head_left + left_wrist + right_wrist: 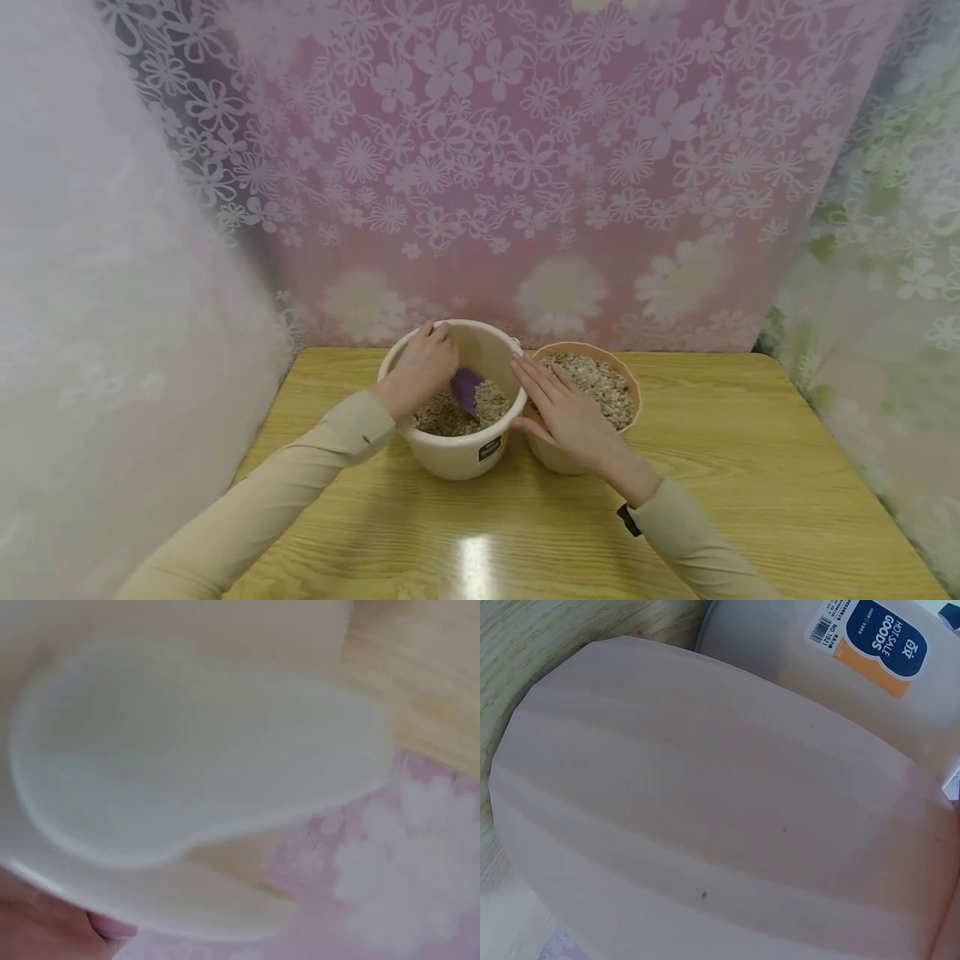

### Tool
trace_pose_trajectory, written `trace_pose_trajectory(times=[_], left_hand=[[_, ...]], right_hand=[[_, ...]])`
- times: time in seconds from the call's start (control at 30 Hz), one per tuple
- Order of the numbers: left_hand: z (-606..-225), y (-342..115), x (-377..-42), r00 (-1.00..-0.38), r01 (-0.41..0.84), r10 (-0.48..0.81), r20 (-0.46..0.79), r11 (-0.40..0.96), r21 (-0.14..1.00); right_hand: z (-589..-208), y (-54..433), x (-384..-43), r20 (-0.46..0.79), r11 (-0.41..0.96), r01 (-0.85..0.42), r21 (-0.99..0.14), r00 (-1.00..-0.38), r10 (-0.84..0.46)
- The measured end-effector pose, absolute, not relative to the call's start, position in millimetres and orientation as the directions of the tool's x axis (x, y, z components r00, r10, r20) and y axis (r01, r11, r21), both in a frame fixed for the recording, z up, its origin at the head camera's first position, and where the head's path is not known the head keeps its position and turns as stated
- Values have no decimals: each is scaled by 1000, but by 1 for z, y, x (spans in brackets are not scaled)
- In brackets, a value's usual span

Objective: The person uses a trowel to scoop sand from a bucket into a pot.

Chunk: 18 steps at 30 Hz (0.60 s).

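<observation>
A white bucket stands on the table, with a grainy flake mix in its bottom. My left hand reaches over its left side, fingers curled about a purple scoop whose handle is hidden behind the hand. More of the mix lies at the scoop's right edge. The left wrist view has the bucket's side lug close up, with a bit of the hand below the rim. My right hand rests its straightened fingers along the bucket's right rim, across a peach pot full of similar mix.
The ribbed wall of the pot fills most of the right wrist view, and the bucket's label shows behind it. Both containers stand near the back edge of the wooden table. Floral curtains hang behind and on both sides.
</observation>
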<state>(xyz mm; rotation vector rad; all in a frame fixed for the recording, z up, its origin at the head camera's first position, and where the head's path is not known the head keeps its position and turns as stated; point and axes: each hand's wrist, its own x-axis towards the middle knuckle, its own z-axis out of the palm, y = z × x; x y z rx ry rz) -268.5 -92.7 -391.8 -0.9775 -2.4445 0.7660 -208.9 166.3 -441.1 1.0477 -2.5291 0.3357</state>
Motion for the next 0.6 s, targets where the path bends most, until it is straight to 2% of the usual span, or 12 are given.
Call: trace_pose_trajectory(times=[0.17, 0.37, 0.47, 0.6], left_hand=[[-396, -102, -262, -638, 564, 741, 207, 634, -529], [-398, -108, -251, -695, 569, 688, 209, 704, -426], [-398, -107, -245, -700, 566, 693, 172, 686, -458], [-397, -103, -244, -689, 542, 715, 115, 615, -573]], right_hand=[[-441, 166, -209, 444, 687, -724, -66, -638, -630], [-443, 166, -209, 428, 691, -720, -74, -648, -630], [-443, 166, -209, 426, 690, -719, -81, -651, -628], [-442, 166, -209, 433, 685, -722, -94, -649, -625]])
